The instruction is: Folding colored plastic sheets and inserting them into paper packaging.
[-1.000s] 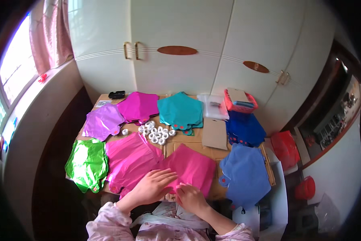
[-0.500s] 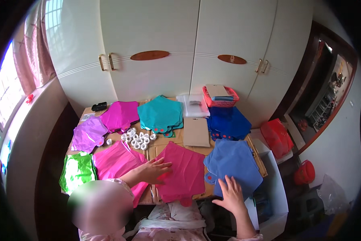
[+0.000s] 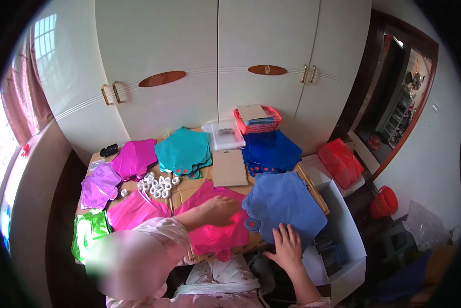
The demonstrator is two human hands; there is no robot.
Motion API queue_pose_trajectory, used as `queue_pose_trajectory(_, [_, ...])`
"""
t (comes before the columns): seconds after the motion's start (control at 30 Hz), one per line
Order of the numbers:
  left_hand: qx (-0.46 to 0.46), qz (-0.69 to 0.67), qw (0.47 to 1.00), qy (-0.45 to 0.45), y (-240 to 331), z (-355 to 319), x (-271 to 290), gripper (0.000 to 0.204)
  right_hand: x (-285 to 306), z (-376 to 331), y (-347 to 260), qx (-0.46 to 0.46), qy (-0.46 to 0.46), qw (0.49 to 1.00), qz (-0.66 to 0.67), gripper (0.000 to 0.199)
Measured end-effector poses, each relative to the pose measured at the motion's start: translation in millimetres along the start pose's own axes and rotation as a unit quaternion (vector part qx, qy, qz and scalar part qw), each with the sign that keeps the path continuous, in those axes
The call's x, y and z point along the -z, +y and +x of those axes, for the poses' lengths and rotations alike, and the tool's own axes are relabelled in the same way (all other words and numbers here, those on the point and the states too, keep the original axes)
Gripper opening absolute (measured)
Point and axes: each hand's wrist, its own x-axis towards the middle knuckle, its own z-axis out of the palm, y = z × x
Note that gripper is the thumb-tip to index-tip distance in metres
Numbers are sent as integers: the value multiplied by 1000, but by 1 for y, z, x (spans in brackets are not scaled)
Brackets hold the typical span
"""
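My left hand hovers over a hot-pink, flat, angular foil piece at the table's near middle, and motion smears its fingers. Just right of it lies a stack of flat periwinkle-blue pieces with rounded tabs at the left, one bearing a red dot. My right hand rests on the near edge of that stack, fingers spread and nothing gripped. Another pink foil piece lies to the left, partly behind my left sleeve.
Cardboard covers the table. Farther back are teal, magenta and dark blue stacks, small white rings, a brown card and a red basket. A white box stands at the right edge.
My left hand has moved right across the pink piece toward the blue stack. My right hand stays at the stack's near edge. The whole view has shifted as my head turned right.
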Motion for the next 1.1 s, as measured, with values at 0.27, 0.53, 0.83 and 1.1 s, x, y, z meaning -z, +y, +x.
queue_pose_trajectory(0.27, [-51,37,994,90,3,36,-13,52,-18,-1,41,-112,26,979,170,22])
queue_pose_trajectory(0.53, [-2,10,993,114,-33,38,16,51,59,140,107,-121,353,919,128,18])
queue_pose_trajectory(0.83, [72,-113,982,136,-103,16,40,47,-92,265,109,256,94,959,-73,24])
queue_pose_trajectory(1.1, [173,-135,968,126,-172,-44,36,34,-137,290,102,310,23,950,-19,12])
